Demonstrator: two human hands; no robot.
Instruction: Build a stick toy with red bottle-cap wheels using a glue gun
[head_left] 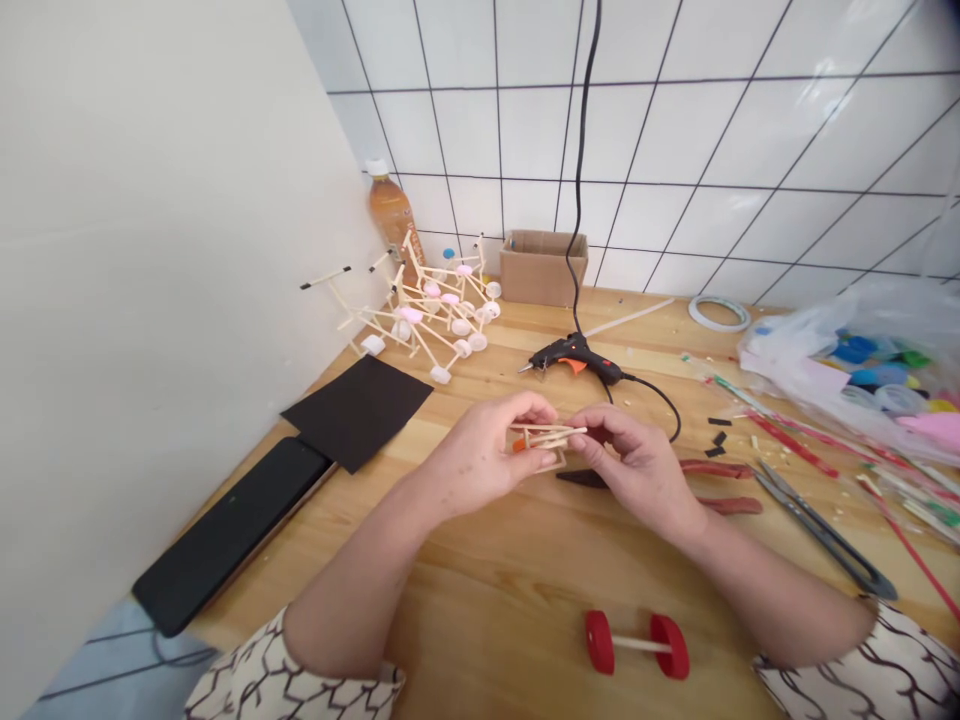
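Over the middle of the table, my left hand [499, 450] is closed around a small frame of thin wooden sticks [551, 437] with an orange piece on it. From the other side, my right hand [637, 465] pinches the frame's right end between thumb and fingers. Part of the frame is hidden behind my fingers. Below my right hand lie pliers [724, 470] with reddish handles, partly covered by it. Nearer to me rests a pair of red bottle caps [671, 645] joined by a pale stick.
Behind my hands lies a black glue gun [574, 355], its cord running up the wall. Stick models with cap wheels [450, 300], a bottle [391, 208] and a cardboard box [544, 270] stand farther back. Left is a phone [232, 535]; right are scissors [825, 530] and a bag of caps [862, 370].
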